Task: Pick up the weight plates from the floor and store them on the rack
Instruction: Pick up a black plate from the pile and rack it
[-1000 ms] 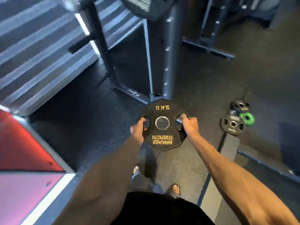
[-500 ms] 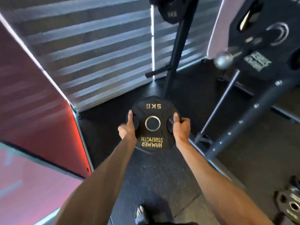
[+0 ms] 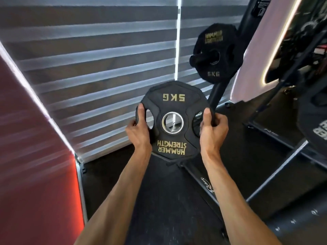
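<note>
I hold a black 5 kg weight plate [image 3: 174, 103] with gold lettering upright in front of me, at mid-frame. My left hand [image 3: 138, 129] grips its left edge with the thumb by the left grip hole. My right hand [image 3: 213, 127] grips its right edge, fingers curled through the right grip hole. Up and to the right stands the black rack post [image 3: 220, 92]. A second black 5 kg plate [image 3: 215, 38] hangs on the rack's peg [image 3: 200, 59], whose free end points left toward me.
A wall of striped blinds [image 3: 99, 68] fills the back. A red panel [image 3: 31, 156] rises at the left. Rack base bars [image 3: 201, 179] cross the dark floor. A large black plate [image 3: 315, 124] hangs on a frame at the right edge.
The view has swung up and closer to the rack. The hanging plate and its peg now sit nearer, just above right of the plate that both hands keep holding.
</note>
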`<action>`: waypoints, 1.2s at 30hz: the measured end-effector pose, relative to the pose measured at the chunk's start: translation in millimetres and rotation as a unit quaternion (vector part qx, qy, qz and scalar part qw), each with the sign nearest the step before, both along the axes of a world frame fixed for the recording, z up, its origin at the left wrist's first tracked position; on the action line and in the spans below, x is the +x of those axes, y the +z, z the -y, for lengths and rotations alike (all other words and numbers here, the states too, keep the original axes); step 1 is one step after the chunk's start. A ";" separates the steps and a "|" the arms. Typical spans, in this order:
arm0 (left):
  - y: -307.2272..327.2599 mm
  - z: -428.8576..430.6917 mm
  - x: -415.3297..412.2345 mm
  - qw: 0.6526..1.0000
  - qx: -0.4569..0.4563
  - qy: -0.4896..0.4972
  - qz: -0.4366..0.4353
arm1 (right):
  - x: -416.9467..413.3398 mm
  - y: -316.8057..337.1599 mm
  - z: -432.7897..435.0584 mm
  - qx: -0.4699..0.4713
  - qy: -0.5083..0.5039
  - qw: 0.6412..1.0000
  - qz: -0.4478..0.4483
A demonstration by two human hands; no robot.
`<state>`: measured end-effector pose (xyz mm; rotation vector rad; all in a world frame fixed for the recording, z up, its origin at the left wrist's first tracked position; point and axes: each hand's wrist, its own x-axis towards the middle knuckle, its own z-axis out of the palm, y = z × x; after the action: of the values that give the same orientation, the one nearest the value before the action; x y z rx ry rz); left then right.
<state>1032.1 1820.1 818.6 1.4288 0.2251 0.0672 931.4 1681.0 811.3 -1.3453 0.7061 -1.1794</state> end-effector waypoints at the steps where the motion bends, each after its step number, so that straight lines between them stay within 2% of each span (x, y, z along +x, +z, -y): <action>1: 10.4 11.4 13.9 1.000 -0.005 -0.012 0.012 | 10.7 10.5 8.8 -0.012 -0.012 1.000 0.020; 8: 76.5 77.7 88.9 0.990 -0.083 -0.085 0.073 | 66.7 85.6 57.4 -0.081 -0.052 0.990 0.099; 14: 105.7 122.2 150.8 0.976 -0.099 -0.171 0.088 | 110.8 110.5 84.1 -0.089 -0.106 0.984 0.109; 19: 106.8 155.8 197.8 0.961 -0.100 -0.246 0.074 | 144.2 117.6 101.0 -0.095 -0.185 0.973 0.097; 25: 99.6 186.1 231.2 0.947 -0.100 -0.298 0.064 | 169.8 107.7 118.8 -0.106 -0.234 0.964 0.067; 36: 81.2 232.7 251.3 0.909 -0.109 -0.397 0.064 | 181.5 91.8 141.8 -0.167 -0.314 0.935 0.020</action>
<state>1283.5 1587.4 899.8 1.1947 -0.4569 -0.5177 1112.9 1539.3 903.1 -1.4073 0.9777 -1.9000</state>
